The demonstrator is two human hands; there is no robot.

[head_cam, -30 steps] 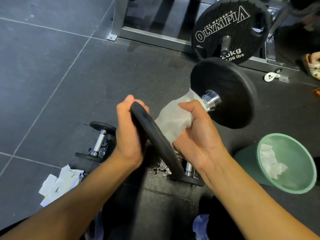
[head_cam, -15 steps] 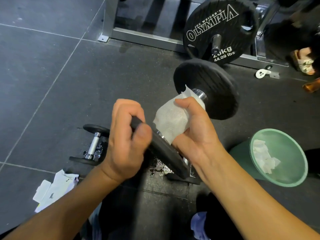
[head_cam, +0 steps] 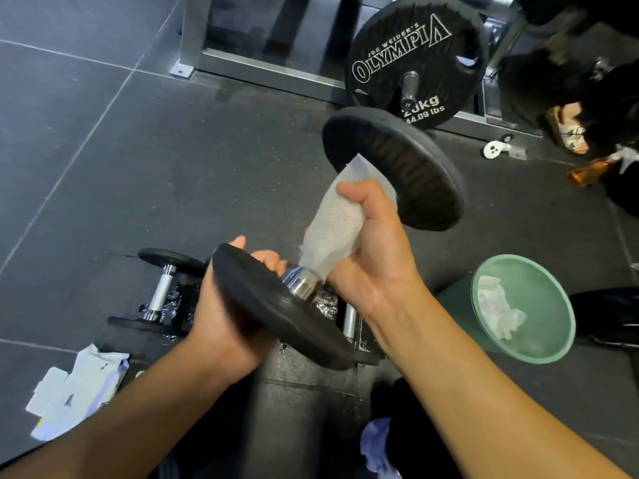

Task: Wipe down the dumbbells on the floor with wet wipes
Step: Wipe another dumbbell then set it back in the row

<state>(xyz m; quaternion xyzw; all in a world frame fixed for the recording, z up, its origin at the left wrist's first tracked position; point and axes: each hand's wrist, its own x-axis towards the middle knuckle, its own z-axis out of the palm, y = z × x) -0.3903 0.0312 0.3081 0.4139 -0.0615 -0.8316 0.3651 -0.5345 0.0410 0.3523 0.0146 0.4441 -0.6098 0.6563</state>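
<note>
I hold a black-plated dumbbell [head_cam: 397,167] off the floor, tilted away from me. My left hand [head_cam: 228,305] grips the near plate from beneath, its fingers curled over the plate's edge. My right hand [head_cam: 370,250] is wrapped round the handle with a white wet wipe [head_cam: 332,223] between palm and bar. A chrome collar shows just below the wipe. A smaller dumbbell [head_cam: 162,288] lies on the floor to the left, on a wet patch. Part of another dumbbell [head_cam: 349,319] lies under the raised one.
A green bin [head_cam: 539,347] holding used wipes stands at the right. A wipes packet [head_cam: 72,392] lies on the floor at lower left. A 20 kg Olympia plate [head_cam: 415,39] hangs on a metal rack at the back. Someone's sandalled foot [head_cam: 567,133] is at far right.
The dumbbell has tilted so the near plate dropped and turned flatter. My left hand shifted from the plate's outer face to gripping it from beneath. My right hand slid along the handle with the wipe.
</note>
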